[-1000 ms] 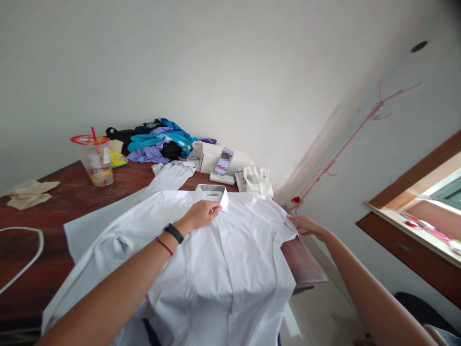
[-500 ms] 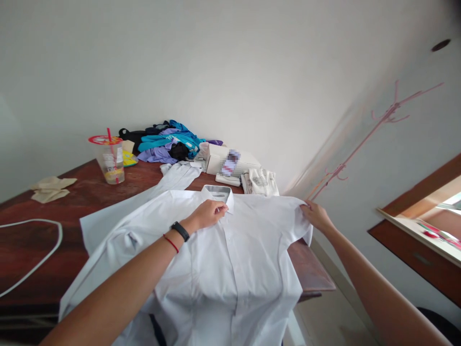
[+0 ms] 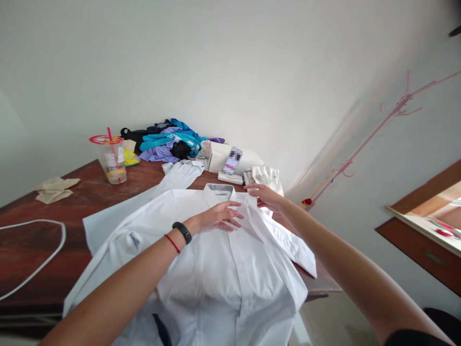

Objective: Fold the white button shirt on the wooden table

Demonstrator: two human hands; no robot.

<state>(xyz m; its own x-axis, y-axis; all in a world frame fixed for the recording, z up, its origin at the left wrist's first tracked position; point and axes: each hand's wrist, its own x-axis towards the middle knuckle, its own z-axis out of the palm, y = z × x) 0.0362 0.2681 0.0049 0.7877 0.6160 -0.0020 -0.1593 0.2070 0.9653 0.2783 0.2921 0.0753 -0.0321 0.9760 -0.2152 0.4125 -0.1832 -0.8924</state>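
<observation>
White shirt: lies front up on the near part of the brown table, collar toward the far side. Left hand: over the shirt front just near of the collar, fingers spread apart, gripping nothing. Right hand: at the shirt's far right shoulder, fingers slightly bent; cannot tell whether they pinch the cloth. White sleeve: slants out to the right on the table, below the right forearm. Far side: white box, heap of blue, purple and black clothes; folded pale cloth just beyond the right hand. Left: clear cup with red straw, upright; beige cloth beside it
</observation>
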